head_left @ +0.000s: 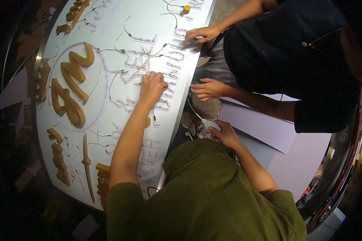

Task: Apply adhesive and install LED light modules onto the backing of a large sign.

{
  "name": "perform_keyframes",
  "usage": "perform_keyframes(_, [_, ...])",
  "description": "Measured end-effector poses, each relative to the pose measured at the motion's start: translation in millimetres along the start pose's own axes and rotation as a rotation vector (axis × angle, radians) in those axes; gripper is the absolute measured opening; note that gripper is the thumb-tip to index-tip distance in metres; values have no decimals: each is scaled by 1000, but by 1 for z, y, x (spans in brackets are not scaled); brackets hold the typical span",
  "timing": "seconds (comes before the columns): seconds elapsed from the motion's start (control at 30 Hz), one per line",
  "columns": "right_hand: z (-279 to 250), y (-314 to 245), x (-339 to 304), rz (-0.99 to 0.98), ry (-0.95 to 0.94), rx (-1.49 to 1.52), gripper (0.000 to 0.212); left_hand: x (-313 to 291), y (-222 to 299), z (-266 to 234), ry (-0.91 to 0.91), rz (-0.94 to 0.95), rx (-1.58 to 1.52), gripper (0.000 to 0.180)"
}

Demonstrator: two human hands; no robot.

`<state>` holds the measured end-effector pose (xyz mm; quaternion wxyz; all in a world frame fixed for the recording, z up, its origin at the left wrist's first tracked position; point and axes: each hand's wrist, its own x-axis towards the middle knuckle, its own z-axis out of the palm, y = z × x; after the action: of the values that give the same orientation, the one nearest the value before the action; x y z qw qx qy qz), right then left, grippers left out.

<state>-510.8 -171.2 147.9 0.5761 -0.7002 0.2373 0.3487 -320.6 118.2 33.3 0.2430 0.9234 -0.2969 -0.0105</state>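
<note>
My left hand (153, 86) reaches out over a large white sign panel (108, 116). Its fingers are curled down on a string of small white light modules (128, 76) joined by thin white wires. My right hand (225, 134) stays off the panel's right edge, closed around a small white object (210, 124) with a white wire running up from it. Raised golden letters (70, 86) sit inside a ring of modules to the left of my left hand.
A second person in a black shirt (285, 52) leans in from the upper right, one hand (203, 34) on the panel's edge, the other hand (209, 89) just off it. Pale sheets (265, 128) lie at right. More golden letters (60, 160) line the panel's lower left.
</note>
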Motion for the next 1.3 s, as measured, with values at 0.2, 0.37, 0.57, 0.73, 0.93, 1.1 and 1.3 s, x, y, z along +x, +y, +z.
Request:
perform_keyframes(0.2, [0, 3, -2, -7, -14, 30, 37, 1, -1, 1, 29, 34, 6, 7])
perform_keyframes(0.37, [2, 2, -3, -37, -7, -5, 35, 8, -6, 2, -41, 47, 24, 9])
perform_keyframes(0.57, [2, -1, -3, -49, -8, -6, 34, 20, -3, -7, -153, 78, 89, 10])
perform_keyframes(0.73, [1, -4, -5, -44, -5, 21, 33, 20, -1, -7, -161, 51, 124, 8])
perform_keyframes(0.93, [0, -9, -5, -35, -3, -17, 32, 14, -3, -1, -115, 50, 123, 9])
perform_keyframes(1.1, [1, -1, 0, -64, -22, 20, 35, 10, -5, 0, -77, 54, 76, 7])
perform_keyframes(1.3, [0, -6, -3, -47, 4, -44, 38, 6, -4, 4, -32, 42, 34, 6])
